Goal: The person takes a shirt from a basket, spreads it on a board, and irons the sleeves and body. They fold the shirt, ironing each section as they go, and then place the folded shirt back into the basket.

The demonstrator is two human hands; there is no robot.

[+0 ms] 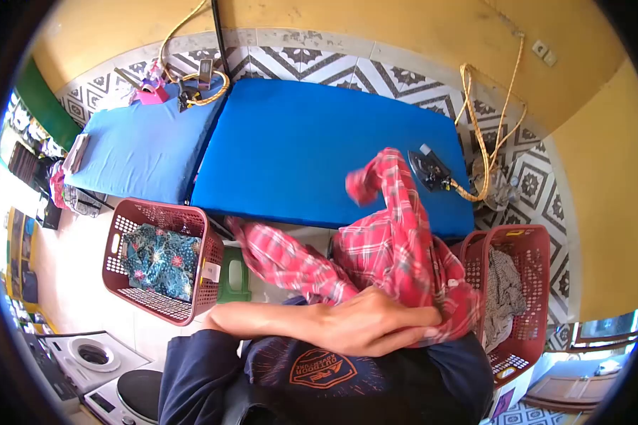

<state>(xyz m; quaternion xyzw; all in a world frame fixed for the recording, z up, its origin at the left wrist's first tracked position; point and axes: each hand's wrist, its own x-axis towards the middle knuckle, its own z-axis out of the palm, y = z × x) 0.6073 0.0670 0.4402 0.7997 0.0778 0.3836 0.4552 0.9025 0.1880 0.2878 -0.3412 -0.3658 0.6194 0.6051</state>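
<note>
My left hand [376, 322] reaches across my chest, its fingers closed on a red plaid shirt [365, 237]. The shirt is bunched and lifted in front of me. One sleeve stands up over the blue padded ironing surface [290, 142], and another part swings out to the left, blurred by motion. My right hand is hidden by the cloth; only the dark sleeve on that side shows. An iron [430, 170] with a yellow cord rests on the right end of the blue surface, beyond the shirt.
A basket [205, 244] with dark floral cloth stands at left beside a green stool [234, 276]. Another basket [539, 283] at right holds patterned cloth. A second blue board [149, 149] carries another iron [186, 93] and a pink object [152, 94]. Washing machines [92, 358] stand lower left.
</note>
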